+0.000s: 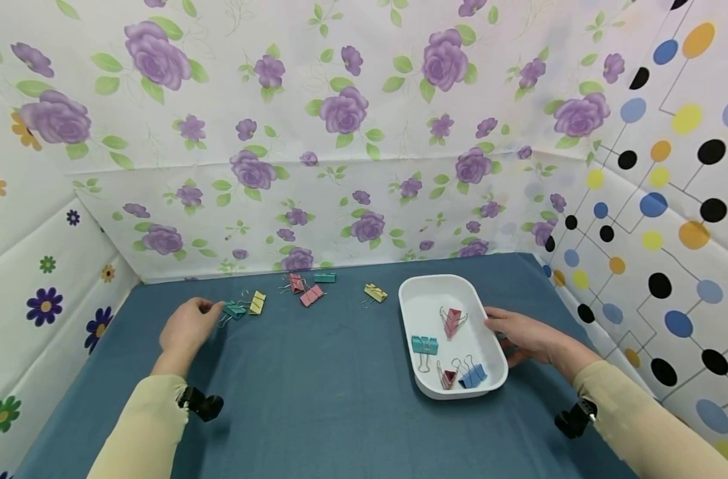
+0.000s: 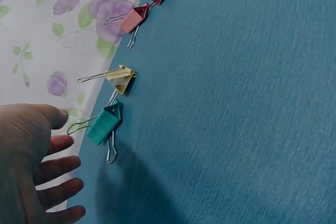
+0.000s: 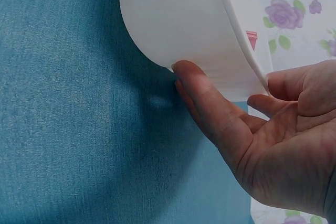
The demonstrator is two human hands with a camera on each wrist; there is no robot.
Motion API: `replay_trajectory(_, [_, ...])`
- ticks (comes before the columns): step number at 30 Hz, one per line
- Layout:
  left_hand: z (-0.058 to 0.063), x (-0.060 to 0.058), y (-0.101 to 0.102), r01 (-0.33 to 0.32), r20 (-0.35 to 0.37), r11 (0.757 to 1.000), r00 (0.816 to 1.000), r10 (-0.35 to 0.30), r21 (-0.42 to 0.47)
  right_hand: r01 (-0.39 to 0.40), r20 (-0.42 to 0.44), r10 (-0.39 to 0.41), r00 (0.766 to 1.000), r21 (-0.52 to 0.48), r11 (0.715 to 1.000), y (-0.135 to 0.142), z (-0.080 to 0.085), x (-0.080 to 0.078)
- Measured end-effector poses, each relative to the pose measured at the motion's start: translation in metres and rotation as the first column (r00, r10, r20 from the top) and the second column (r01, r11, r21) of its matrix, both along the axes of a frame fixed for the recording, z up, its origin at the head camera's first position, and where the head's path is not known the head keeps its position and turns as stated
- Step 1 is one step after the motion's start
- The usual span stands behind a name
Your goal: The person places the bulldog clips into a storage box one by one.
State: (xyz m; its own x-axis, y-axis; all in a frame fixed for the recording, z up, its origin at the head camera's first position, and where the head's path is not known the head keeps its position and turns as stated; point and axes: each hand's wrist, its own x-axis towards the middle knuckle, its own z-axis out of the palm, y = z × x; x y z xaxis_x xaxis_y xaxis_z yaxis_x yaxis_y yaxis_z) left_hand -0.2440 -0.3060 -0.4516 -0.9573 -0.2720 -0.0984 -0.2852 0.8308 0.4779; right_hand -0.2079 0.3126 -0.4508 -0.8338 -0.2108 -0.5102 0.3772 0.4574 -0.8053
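My left hand (image 1: 187, 327) reaches over the table's left side, fingertips at a teal binder clip (image 1: 235, 310). In the left wrist view the thumb and fingers are parted around the end of that clip's wire handle. Right beside it lies a yellow binder clip (image 1: 257, 303). My right hand (image 1: 528, 336) touches the right outer wall of a white tray (image 1: 407, 313). Its fingers lie mostly straight along the wall, between rim and base in the right wrist view. Inside the tray are a teal clip (image 1: 424, 344), a blue clip (image 1: 473, 376) and two red-pink clips, one (image 1: 452, 322) farther back.
Toward the back of the blue-covered table (image 1: 328, 412) lie pink clips (image 1: 312, 295), another teal clip (image 1: 325, 278) and a yellow clip (image 1: 375, 293). Flower-patterned sheeting (image 1: 364, 199) rises behind the table, with a dotted sheet (image 1: 651, 266) along the right.
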Motion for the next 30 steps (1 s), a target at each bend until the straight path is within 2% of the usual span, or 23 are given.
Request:
replay_trajectory(9, [-0.0039, -0.003, 0.0032, -0.051, 0.02, 0.998, 0.999, 0.051, 0.032, 0.009, 0.004, -0.009, 1.0, -0.003, 1.0, 0.0003, -0.0018, -0.0007])
replay_trajectory(30, [-0.0024, -0.002, -0.0003, -0.078, 0.01, 0.994, 0.997, 0.078, 0.079, 0.012, 0.035, -0.012, 0.999, -0.014, 1.0, 0.0006, -0.0013, -0.002])
